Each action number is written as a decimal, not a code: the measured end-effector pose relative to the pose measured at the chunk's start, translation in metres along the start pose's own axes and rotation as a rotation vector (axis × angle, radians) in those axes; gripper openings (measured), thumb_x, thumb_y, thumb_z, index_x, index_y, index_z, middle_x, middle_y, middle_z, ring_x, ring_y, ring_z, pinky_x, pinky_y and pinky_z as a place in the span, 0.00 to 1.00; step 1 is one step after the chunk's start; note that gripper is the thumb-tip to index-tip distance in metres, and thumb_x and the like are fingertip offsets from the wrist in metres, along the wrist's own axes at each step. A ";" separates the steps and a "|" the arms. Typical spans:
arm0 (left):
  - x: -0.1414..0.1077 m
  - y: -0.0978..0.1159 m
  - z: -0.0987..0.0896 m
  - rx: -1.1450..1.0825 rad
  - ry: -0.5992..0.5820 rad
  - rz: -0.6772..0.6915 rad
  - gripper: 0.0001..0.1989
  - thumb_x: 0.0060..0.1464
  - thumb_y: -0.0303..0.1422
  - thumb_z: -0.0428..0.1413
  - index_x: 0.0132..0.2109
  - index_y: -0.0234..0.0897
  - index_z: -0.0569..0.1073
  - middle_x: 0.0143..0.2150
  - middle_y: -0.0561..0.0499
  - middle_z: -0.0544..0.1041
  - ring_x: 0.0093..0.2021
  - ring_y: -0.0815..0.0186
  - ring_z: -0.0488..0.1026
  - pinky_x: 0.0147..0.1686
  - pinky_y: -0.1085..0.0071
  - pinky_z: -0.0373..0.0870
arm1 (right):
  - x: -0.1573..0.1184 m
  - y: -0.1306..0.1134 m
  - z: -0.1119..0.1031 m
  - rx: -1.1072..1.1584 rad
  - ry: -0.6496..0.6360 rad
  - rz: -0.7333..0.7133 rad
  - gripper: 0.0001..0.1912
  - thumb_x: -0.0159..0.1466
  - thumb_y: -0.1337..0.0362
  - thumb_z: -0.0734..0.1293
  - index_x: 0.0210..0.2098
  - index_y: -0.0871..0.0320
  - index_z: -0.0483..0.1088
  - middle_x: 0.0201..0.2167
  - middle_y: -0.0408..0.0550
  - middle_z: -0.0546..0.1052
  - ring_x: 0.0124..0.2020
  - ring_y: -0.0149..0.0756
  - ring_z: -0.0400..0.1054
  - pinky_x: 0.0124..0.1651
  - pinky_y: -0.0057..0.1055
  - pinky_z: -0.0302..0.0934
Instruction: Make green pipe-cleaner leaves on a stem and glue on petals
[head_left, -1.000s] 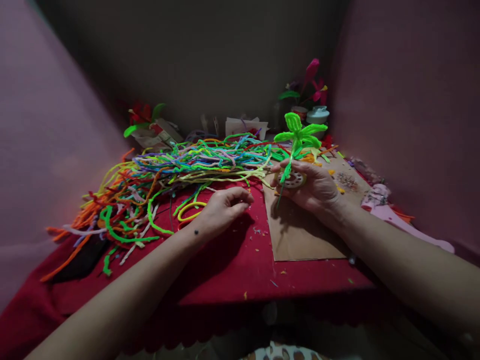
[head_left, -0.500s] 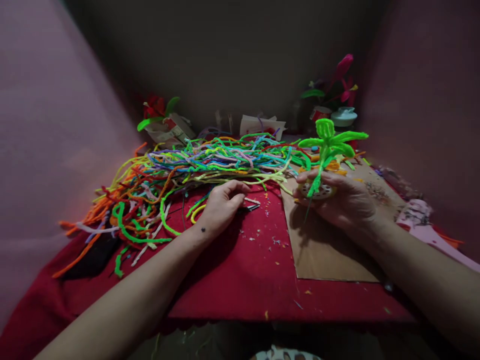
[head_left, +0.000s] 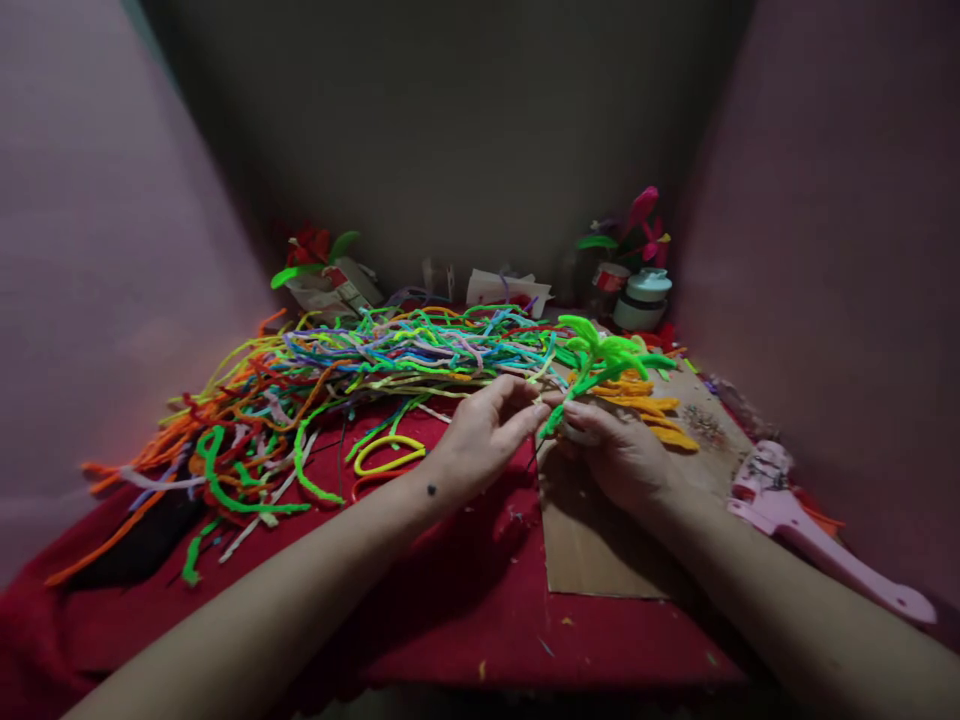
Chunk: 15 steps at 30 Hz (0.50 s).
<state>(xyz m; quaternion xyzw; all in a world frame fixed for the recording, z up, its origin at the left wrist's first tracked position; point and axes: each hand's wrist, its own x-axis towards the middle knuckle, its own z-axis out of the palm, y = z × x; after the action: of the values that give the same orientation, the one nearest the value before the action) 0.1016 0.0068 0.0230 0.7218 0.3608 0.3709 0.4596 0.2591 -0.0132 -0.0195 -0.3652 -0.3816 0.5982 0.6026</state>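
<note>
A bright green pipe-cleaner flower point(head_left: 600, 350) with looped, leaf-like petals leans up and right from a wrapped green stem. Closed around that stem are the thumb and fingers of my right hand point(head_left: 626, 450). My left hand point(head_left: 487, 430) meets it from the other side, its thumb and fingertips pinched at the stem's left. The wire end of the stem points down below the fingers. The round perforated object seen earlier in my right palm is hidden now. Beside my left wrist lie scissors with yellow and orange handles point(head_left: 390, 455), partly covered by the forearm.
A tangled heap of coloured pipe cleaners point(head_left: 405, 345) spans the table's back and left. Orange pipe-cleaner pieces point(head_left: 652, 405) lie on a cardboard sheet point(head_left: 600, 560). A pink tool point(head_left: 825, 545) rests at right. Jars point(head_left: 645, 300) and pipe-cleaner flowers stand behind. Scraps dot the red cloth point(head_left: 435, 600).
My left hand has moved right, from beside the scissors to the flower's stem. My right hand has come left and turned, tilting the flower rightward. The view has shifted slightly.
</note>
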 end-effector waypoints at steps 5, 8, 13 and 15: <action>0.005 -0.007 0.030 0.065 0.057 0.098 0.15 0.52 0.30 0.54 0.47 0.37 0.64 0.44 0.48 0.72 0.44 0.65 0.71 0.44 0.69 0.67 | -0.005 -0.010 0.010 -0.062 0.090 -0.126 0.05 0.51 0.62 0.71 0.27 0.57 0.75 0.23 0.40 0.73 0.26 0.30 0.63 0.31 0.29 0.59; 0.005 -0.012 0.036 0.324 0.127 0.174 0.20 0.51 0.25 0.53 0.51 0.37 0.60 0.46 0.47 0.72 0.45 0.64 0.72 0.45 0.69 0.67 | -0.009 -0.018 0.016 -0.192 0.130 -0.175 0.06 0.50 0.62 0.71 0.21 0.57 0.73 0.21 0.41 0.72 0.27 0.31 0.63 0.34 0.29 0.60; 0.003 -0.022 0.032 0.705 0.149 0.313 0.15 0.56 0.28 0.48 0.51 0.37 0.61 0.44 0.46 0.74 0.40 0.63 0.74 0.36 0.71 0.69 | -0.012 -0.017 0.016 -0.226 0.157 -0.152 0.10 0.50 0.61 0.71 0.17 0.57 0.70 0.16 0.39 0.67 0.24 0.30 0.61 0.31 0.28 0.59; 0.002 -0.024 0.029 0.809 0.134 0.343 0.11 0.59 0.31 0.45 0.49 0.36 0.63 0.42 0.45 0.74 0.38 0.63 0.75 0.34 0.71 0.68 | -0.011 -0.013 0.014 -0.226 0.177 -0.153 0.11 0.51 0.61 0.71 0.16 0.57 0.70 0.15 0.39 0.65 0.22 0.28 0.59 0.28 0.26 0.57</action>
<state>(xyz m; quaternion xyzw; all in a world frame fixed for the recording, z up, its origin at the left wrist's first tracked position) 0.1232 0.0044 -0.0080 0.8673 0.3811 0.3168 0.0475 0.2523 -0.0249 -0.0017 -0.4520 -0.4187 0.4692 0.6326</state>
